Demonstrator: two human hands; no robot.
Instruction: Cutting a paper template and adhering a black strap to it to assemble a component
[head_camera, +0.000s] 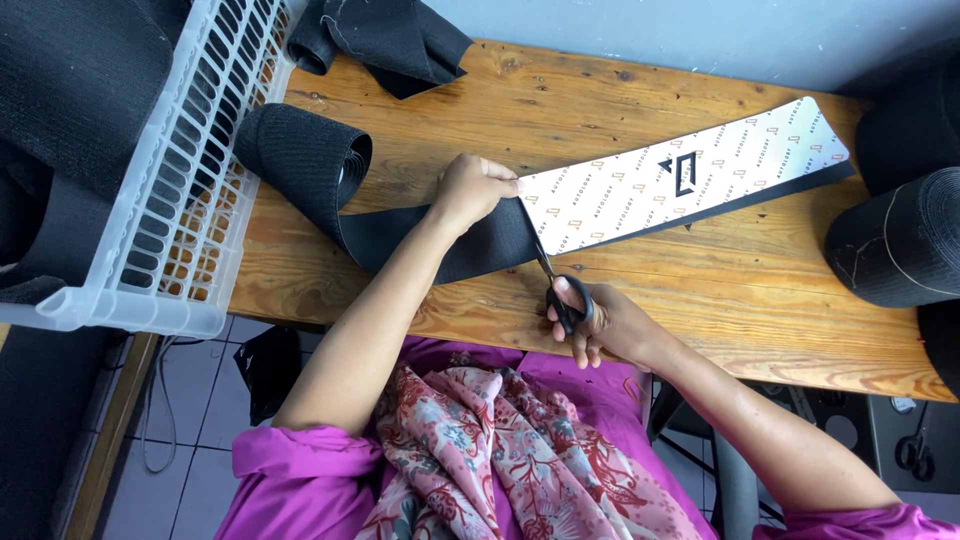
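bare wooden table (700, 290) lies open right of the scissors (560, 285), while black elastic rolls (900, 250) and a white basket (170, 200) hem the far sides.

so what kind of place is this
Probably a small sewing or cutting workshop: a bare wooden worktable, rolls of black elastic webbing, and the right hand working black-handled scissors along a white printed card template.
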